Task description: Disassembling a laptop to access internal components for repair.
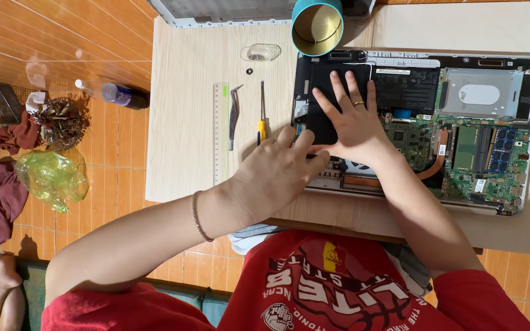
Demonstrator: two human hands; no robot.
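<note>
An opened laptop (522,132) lies bottom-up on the pale wooden table (185,165), its green circuit board, fan and copper heat pipe exposed. My right hand (351,119), a ring on one finger, lies flat with spread fingers on the black battery (323,76) at the laptop's left end. My left hand (274,175), a bracelet on its wrist, has its fingers bent over the battery's near corner, next to my right thumb. What the fingertips grip is hidden.
Left of the laptop lie a yellow-handled screwdriver (262,119), tweezers (234,113), a clear ruler (221,132), a small clear dish of screws (262,53) and a teal tin (317,24). On the floor are a bottle (121,95), a green bag (50,178) and cloths.
</note>
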